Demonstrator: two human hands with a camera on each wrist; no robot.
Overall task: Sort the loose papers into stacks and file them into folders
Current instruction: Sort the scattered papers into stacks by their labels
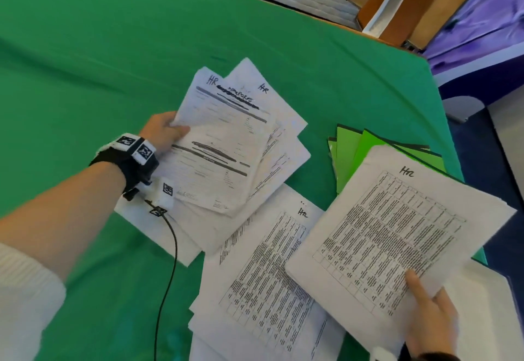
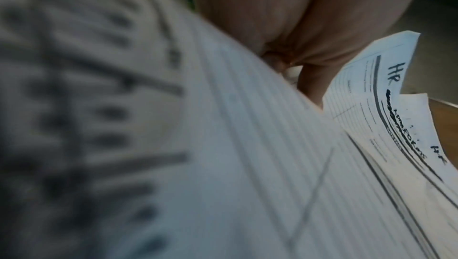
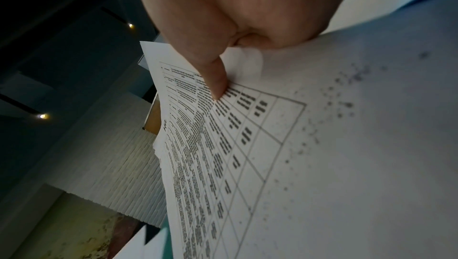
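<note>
1. Green cloth (image 1: 113, 49) covers the table; only the head view shows it.
2. Left hand (image 1: 163, 131) grips fanned HR forms (image 1: 224, 145), thumb on top.
3. Right hand (image 1: 431, 315) pinches one table-printed stack (image 1: 397, 233).
4. Green folders (image 1: 351, 156) lie beyond it, number unclear.

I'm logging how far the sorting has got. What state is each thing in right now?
Left hand: grips a fanned bundle of forms.
Fanned bundle of forms: lifted, splayed, marked HR.
Right hand: pinches a stack of table sheets, thumb on top.
Stack of table sheets: held up, roughly squared, marked HR.
Loose papers: lying on the green cloth, overlapping, unsorted.
Green folders: closed, piled askew, partly under the held stack.
</note>
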